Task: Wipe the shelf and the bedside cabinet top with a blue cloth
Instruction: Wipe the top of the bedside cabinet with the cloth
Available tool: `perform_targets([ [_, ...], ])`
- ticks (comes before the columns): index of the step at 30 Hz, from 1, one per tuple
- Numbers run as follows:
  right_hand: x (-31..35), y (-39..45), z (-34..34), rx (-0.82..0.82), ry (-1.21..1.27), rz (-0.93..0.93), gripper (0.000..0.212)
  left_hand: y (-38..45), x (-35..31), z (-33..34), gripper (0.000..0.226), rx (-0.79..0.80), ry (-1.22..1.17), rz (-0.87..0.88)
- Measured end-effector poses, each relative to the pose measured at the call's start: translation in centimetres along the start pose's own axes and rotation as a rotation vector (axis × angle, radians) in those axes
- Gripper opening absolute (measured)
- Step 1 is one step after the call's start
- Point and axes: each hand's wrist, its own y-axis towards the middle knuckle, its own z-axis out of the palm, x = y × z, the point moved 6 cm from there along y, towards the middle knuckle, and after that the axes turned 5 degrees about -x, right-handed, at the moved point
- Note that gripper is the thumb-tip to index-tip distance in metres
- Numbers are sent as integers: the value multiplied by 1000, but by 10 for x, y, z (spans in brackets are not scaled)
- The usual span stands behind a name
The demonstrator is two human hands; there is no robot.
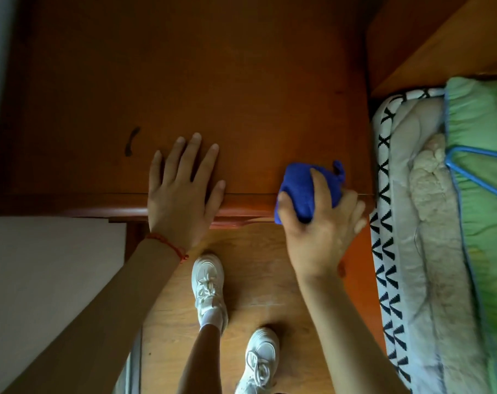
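Top-down head view. Bedside cabinet top [213, 81], reddish-brown wood, fills the upper half; its rounded front edge runs left-right across mid-frame. Dark curved mark [132, 141] on the wood, left of centre. Bed [429, 251] along the right side, just beside the cabinet: green cover [480, 166] with blue piping, patterned black-and-white trim [385, 251] on its near edge. Wood floor [255, 280] below the cabinet edge; pale wall or panel [42, 265] at lower left.

Two white sneakers [208, 282] on the floor, one ahead of the other, toes pointing toward the cabinet.

Left hand [181, 189]: palm down, flat on the cabinet top at the front edge, fingers spread wide and pointing away from the person, holding nothing. Red string bracelet [170, 247] on that wrist.

Right hand [318, 226]: at the front right corner of the cabinet, closed on the blue cloth [304, 186]. Cloth is bunched into a wad, sitting on the cabinet's front edge, partly overhanging it. Thumb presses on the cloth's left side, index finger lies across its top, the other fingers curl round the right side and under; cloth bulges out between thumb and index. Its long axis runs roughly from lower left to upper right, with a small twisted tail [339, 167] sticking up toward the far right, near the bed. Cloth is well apart from the left hand.
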Motion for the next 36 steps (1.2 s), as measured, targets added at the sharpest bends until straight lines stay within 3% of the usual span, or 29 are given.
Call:
perform_targets([
  [5,33,-2,14,85,-14,-244,51,0,0,-1,51,-16,3,5],
  [11,23,8,8,84,-46,-108,51,1,0,-1,52,10,-12,-8],
  [16,46,83,42,58,-64,-82,56,6,2,-2,52,22,-66,-25],
  [22,36,25,19,151,-17,-81,52,45,14,-8,51,7,-135,-29],
  [28,60,119,67,52,-74,-55,54,77,17,12,53,93,-92,42],
  [36,51,78,49,147,-51,-59,52,78,16,11,51,114,-106,46],
])
